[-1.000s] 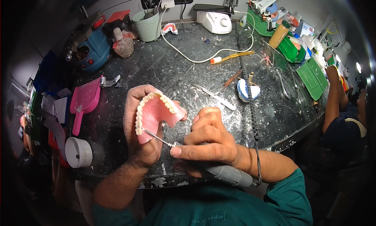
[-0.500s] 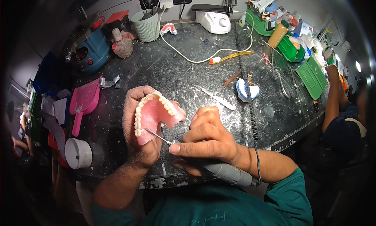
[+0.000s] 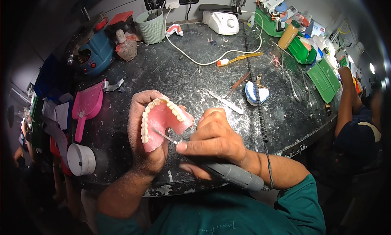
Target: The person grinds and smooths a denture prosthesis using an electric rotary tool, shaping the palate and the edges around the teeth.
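A pink denture (image 3: 158,120) with a curved row of cream teeth is gripped in my left hand (image 3: 140,109), which is coated in pale dust. My right hand (image 3: 218,137) holds a dark grey rotary handpiece (image 3: 238,177), its fingers wrapped round the body and the thumb near the nose. From the nose a thin metal bur (image 3: 163,135) reaches to the pink inner surface of the denture, close to the left row of teeth. Whether the tip presses on it or hovers just off it I cannot tell. The handpiece's black cord (image 3: 269,170) loops over my right forearm.
On the dark worn table (image 3: 163,72) lie a knife (image 3: 224,101), a blue-and-white dental model (image 3: 255,93), a toothbrush (image 3: 238,59) and a pink dustpan (image 3: 88,107). A round white container (image 3: 81,159) stands at the left edge. Behind is a white control box (image 3: 222,23). Another person's arm (image 3: 346,100) is at right.
The bur tip has shifted slightly up the denture's inner surface, and the handpiece's rear has swung a little lower. The denture is tilted slightly differently in my left hand.
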Demonstrator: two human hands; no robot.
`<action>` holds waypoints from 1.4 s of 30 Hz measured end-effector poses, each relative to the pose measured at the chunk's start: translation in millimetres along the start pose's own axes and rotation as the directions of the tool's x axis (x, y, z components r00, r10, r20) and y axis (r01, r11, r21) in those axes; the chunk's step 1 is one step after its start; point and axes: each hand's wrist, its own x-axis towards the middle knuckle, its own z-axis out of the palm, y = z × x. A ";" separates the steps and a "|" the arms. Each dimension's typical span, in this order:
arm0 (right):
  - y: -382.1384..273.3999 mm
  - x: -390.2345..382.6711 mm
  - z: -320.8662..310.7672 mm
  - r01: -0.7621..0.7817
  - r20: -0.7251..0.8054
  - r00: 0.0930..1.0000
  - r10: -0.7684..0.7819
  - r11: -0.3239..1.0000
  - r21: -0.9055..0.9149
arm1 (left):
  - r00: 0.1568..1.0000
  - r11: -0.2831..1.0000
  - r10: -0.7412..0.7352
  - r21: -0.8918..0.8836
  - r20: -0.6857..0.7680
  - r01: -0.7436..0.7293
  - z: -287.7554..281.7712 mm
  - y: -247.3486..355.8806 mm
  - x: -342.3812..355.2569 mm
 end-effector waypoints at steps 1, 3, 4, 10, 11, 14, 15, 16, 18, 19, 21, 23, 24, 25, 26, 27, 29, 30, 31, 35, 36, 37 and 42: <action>-0.3 -0.3 -1.1 0.019 0.024 1.000 -0.020 0.999 0.035 | 0.994 0.995 0.089 -0.058 0.060 -0.086 -2.8 -5.0 0.8; -1.1 0.1 -2.6 0.031 0.055 0.998 -0.034 0.998 0.056 | 0.977 0.978 0.182 -0.121 0.113 -0.168 -4.9 -6.9 0.7; -0.6 0.3 -1.5 0.030 0.054 0.998 -0.033 0.998 0.055 | 0.988 0.988 0.127 -0.101 0.082 -0.119 -4.6 -6.4 0.2; -6.4 2.6 -7.3 0.048 0.071 0.996 -0.058 0.990 0.135 | 0.995 0.992 0.091 -0.098 0.051 -0.085 -1.7 -1.9 2.1; -9.4 4.1 -12.0 0.061 0.077 0.994 -0.073 0.986 0.156 | 0.997 0.996 0.064 -0.070 0.034 -0.062 -2.0 -0.2 4.1; 1.8 6.6 -22.9 0.137 -0.052 0.990 -0.131 0.981 0.135 | 0.984 0.983 0.177 -0.047 0.021 -0.176 -19.7 -20.0 16.2; 8.2 6.0 -31.5 0.064 0.019 0.998 -0.067 0.988 0.144 | 0.961 0.964 0.260 0.034 0.096 -0.264 -30.8 -24.1 19.6; 11.4 -1.5 -23.4 -0.059 -0.125 0.989 0.080 0.986 0.158 | 0.960 0.964 0.260 0.031 0.102 -0.265 -31.0 -22.5 22.5; 11.6 7.0 -14.4 -0.292 -0.159 0.931 0.330 0.931 0.219 | 0.921 0.924 0.352 0.094 0.169 -0.370 -28.5 -17.9 24.4; 15.4 9.6 -10.5 -0.376 -0.116 0.899 0.422 0.879 0.292 | 0.948 0.952 0.301 0.024 0.105 -0.305 -27.7 -20.8 24.0; 17.0 12.7 -10.4 -0.512 0.023 0.821 0.570 0.718 0.472 | 0.934 0.926 0.332 0.145 0.131 -0.349 -30.5 -21.5 26.2; 26.8 13.1 -14.7 -0.525 0.132 0.819 0.558 0.636 0.566 | 0.896 0.844 0.412 0.303 0.165 -0.443 -29.1 -18.4 28.9; 29.1 14.0 -16.2 -0.483 0.125 0.854 0.505 0.678 0.554 | 0.891 0.837 0.421 0.306 0.168 -0.453 -29.3 -17.3 29.9; 34.4 14.1 -17.3 -0.493 0.123 0.839 0.530 0.644 0.585 | 0.887 0.814 0.424 0.353 0.183 -0.462 -24.3 -14.4 34.2; 36.9 15.4 -18.3 -0.500 0.123 0.825 0.552 0.610 0.614 | 0.882 0.787 0.427 0.399 0.199 -0.471 -18.8 -8.5 36.1; 36.6 16.6 -20.3 -0.476 0.075 0.823 0.563 0.612 0.631 | 0.934 0.899 0.355 0.265 0.033 -0.350 -3.7 -6.6 32.5; 43.8 24.1 -23.1 -0.409 0.007 0.860 0.510 0.683 0.605 | 0.943 0.919 0.299 0.310 -0.148 -0.243 -13.1 -8.7 39.4; 48.7 28.5 -27.9 -0.377 -0.012 0.877 0.479 0.704 0.602 | 0.967 0.905 0.219 0.397 -0.133 -0.151 -31.4 -6.3 42.1; 57.0 30.8 -33.4 -0.356 -0.033 0.882 0.470 0.710 0.607 | 0.962 0.894 0.050 0.441 -0.267 0.076 -31.5 -0.4 43.0; 65.3 37.9 -37.7 -0.309 -0.038 0.914 0.403 0.757 0.576 | 0.987 0.915 -0.003 0.399 -0.159 0.067 -44.4 6.9 48.8; 67.5 34.3 -36.4 -0.294 -0.072 0.920 0.385 0.802 0.520 | 0.982 0.910 0.173 0.396 -0.081 -0.127 -29.7 0.5 50.5; 71.4 31.5 -31.9 -0.280 -0.095 0.927 0.363 0.839 0.466 | 0.938 0.869 0.347 0.381 -0.014 -0.315 -21.2 -1.6 51.4; 53.8 10.5 -16.3 -0.284 -0.113 0.876 0.468 0.692 0.664 | 0.891 0.535 0.338 0.717 0.303 -0.447 19.1 16.3 54.7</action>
